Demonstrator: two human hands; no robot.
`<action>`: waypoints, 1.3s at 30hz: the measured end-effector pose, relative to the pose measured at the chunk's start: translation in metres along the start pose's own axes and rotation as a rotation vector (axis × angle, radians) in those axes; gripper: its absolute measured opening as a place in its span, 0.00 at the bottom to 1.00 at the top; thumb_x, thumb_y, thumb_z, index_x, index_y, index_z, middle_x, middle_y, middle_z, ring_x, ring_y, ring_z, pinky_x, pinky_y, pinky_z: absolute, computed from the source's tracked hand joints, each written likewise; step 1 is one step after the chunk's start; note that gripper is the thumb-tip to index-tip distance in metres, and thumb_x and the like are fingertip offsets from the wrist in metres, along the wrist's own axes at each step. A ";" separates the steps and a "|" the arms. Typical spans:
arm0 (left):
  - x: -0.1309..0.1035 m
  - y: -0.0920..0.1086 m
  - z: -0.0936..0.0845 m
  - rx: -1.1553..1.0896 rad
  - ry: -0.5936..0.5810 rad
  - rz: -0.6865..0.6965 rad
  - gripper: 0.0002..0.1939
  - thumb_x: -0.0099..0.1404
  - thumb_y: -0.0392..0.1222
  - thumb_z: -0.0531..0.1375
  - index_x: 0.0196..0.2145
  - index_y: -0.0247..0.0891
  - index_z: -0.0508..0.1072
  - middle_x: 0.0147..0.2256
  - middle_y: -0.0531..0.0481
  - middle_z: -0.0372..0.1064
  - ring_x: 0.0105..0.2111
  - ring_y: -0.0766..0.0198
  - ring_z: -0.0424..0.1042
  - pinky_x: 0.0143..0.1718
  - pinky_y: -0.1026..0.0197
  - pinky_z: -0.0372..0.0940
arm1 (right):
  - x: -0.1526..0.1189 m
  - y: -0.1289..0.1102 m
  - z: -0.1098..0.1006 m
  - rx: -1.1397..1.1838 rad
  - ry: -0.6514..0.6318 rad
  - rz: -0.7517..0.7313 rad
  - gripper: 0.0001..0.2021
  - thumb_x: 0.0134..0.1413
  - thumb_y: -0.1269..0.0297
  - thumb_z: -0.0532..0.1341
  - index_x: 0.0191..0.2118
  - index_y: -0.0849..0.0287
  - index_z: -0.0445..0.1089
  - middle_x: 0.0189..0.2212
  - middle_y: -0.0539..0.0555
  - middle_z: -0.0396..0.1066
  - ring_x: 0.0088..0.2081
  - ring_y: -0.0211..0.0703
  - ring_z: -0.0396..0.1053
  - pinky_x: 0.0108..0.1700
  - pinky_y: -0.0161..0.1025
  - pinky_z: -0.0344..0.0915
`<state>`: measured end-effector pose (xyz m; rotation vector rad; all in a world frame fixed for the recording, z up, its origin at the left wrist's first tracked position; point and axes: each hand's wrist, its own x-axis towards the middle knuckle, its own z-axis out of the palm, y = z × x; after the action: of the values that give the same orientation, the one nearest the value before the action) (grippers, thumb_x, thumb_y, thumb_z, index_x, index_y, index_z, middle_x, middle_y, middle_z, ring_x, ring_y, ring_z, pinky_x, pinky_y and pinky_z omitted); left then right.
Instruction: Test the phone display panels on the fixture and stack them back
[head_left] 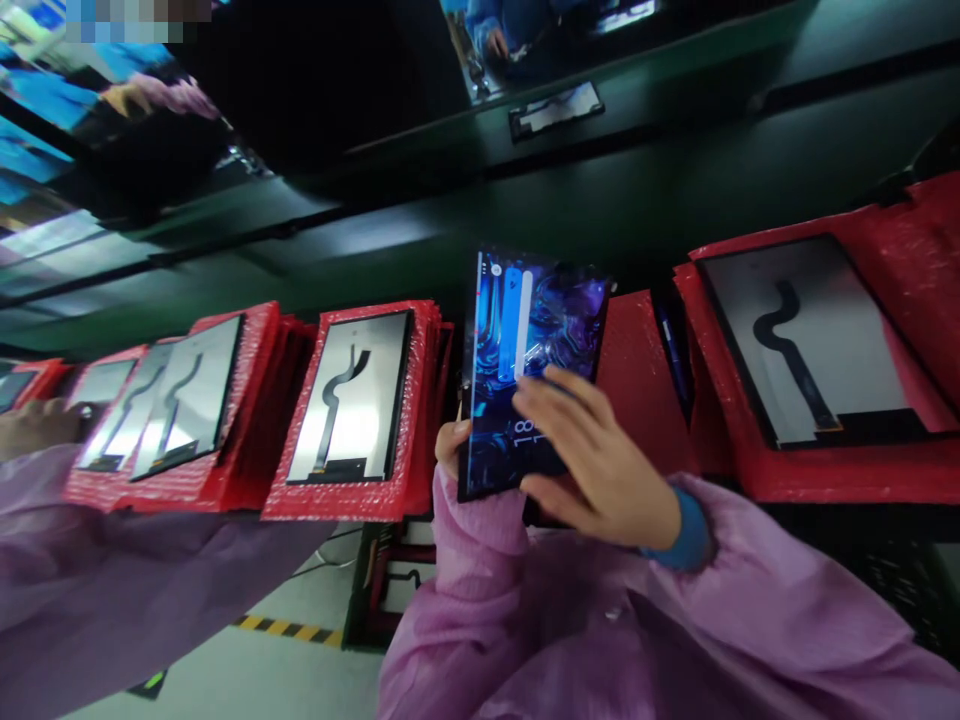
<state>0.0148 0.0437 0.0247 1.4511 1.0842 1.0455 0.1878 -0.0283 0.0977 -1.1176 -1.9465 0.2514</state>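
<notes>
A tablet with a lit blue and purple screen is held upright in front of me, slightly tilted. My left hand is closed on its lower left edge; the thumb shows and the other fingers are hidden behind it. Over the lower part of the screen lies my right hand, fingers stretched out and apart, their tips at or just above the glass near a white slider bar. Beside the tablet, a silver-backed display panel with a black ribbon cable rests on red bubble wrap sleeves.
On the right, another display panel lies on a red bubble wrap stack. More panels lie leftward, near a co-worker's hand. A small framed part sits on the dark green surface beyond.
</notes>
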 end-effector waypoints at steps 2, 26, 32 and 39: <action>0.000 0.009 0.006 -0.047 0.049 -0.048 0.43 0.69 0.65 0.26 0.51 0.43 0.73 0.39 0.42 0.79 0.44 0.51 0.79 0.43 0.45 0.75 | 0.012 0.024 -0.013 -0.074 0.027 0.117 0.31 0.68 0.52 0.53 0.71 0.61 0.51 0.66 0.63 0.61 0.70 0.57 0.52 0.70 0.61 0.55; -0.011 0.035 0.018 -0.733 0.204 -0.331 0.24 0.57 0.64 0.62 0.44 0.46 0.78 0.36 0.50 0.80 0.43 0.53 0.78 0.49 0.51 0.74 | -0.002 0.103 0.021 -0.118 0.424 0.495 0.36 0.61 0.51 0.54 0.70 0.51 0.41 0.67 0.63 0.51 0.70 0.61 0.47 0.69 0.69 0.43; -0.008 0.037 0.021 -0.787 0.190 -0.326 0.27 0.59 0.65 0.60 0.49 0.47 0.77 0.43 0.48 0.80 0.51 0.47 0.76 0.53 0.45 0.74 | 0.000 0.096 0.027 0.116 0.389 0.576 0.35 0.60 0.55 0.54 0.70 0.52 0.42 0.66 0.61 0.55 0.67 0.55 0.54 0.66 0.63 0.55; -0.009 0.036 0.020 -0.822 0.123 -0.368 0.29 0.55 0.65 0.64 0.48 0.47 0.77 0.45 0.48 0.80 0.55 0.45 0.74 0.55 0.45 0.73 | 0.010 0.089 0.024 0.243 0.417 0.679 0.22 0.62 0.56 0.51 0.60 0.53 0.63 0.56 0.57 0.70 0.58 0.52 0.62 0.64 0.59 0.55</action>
<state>0.0362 0.0274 0.0576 0.5162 0.8073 1.1265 0.2217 0.0367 0.0408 -1.4947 -1.0958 0.5501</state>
